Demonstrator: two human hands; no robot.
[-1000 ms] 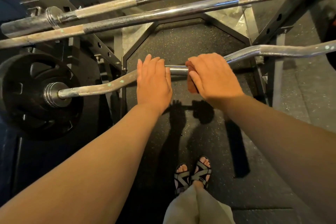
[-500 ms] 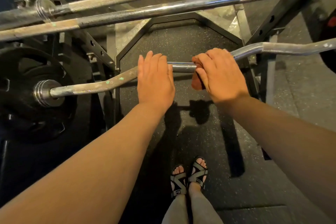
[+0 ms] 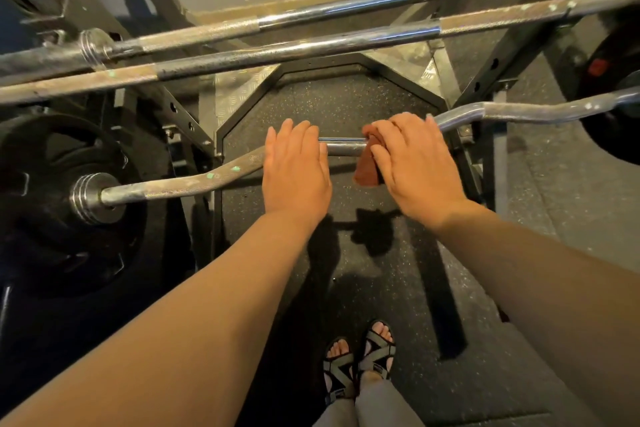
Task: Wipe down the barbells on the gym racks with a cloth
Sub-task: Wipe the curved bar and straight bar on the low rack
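Observation:
A bent curl bar [image 3: 173, 189] lies across the rack in front of me, with a black weight plate [image 3: 52, 211] on its left end. My left hand [image 3: 296, 170] rests flat on the bar's middle, fingers straight over it. Just to its right, my right hand [image 3: 412, 163] grips a rust-red cloth [image 3: 365, 170] wrapped over the bar. A short shiny stretch of bar shows between my hands. Two straight barbells lie higher on the rack, the nearer barbell [image 3: 311, 48] in front of the farther barbell [image 3: 329, 10].
Dark rack uprights [image 3: 502, 62] slant down on both sides of a speckled rubber floor mat [image 3: 329, 100]. Another black plate [image 3: 609, 107] sits at the right edge. My sandalled feet [image 3: 360, 367] stand on the mat below the bar.
My right hand with the cloth has slid slightly to the right along the curl bar, widening the gap to my left hand. The left hand stays in place.

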